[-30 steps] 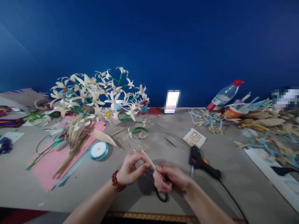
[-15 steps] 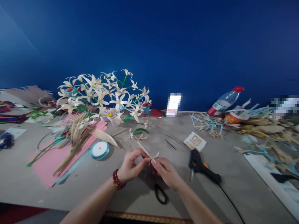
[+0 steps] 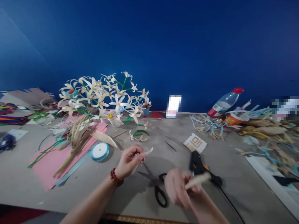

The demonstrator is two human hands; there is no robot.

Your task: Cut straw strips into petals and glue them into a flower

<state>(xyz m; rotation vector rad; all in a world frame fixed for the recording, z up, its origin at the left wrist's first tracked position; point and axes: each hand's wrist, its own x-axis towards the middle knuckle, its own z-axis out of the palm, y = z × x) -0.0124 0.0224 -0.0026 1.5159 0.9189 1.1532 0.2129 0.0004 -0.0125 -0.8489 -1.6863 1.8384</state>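
"Which step is in hand?"

"Handling two separate pieces, I'd judge. The left hand [image 3: 132, 160] pinches a thin curled strip [image 3: 149, 151] at its two o'clock."

"And the right hand [image 3: 181, 188]?"

"Blurred, but closed around a pale stick [image 3: 198, 180] pointing to two o'clock. Scissors [image 3: 151, 178] lie open between the hands."

"The next move?"

"Probably calls for a light pinch, clear of the scissors and the glue gun [image 3: 198, 165] at the right hand's one o'clock."

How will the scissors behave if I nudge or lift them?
The scissors would probably pivot when lifted by one handle, since the blades stand apart. Pushed, they would likely slide rather than roll, as they lie flat on the table.
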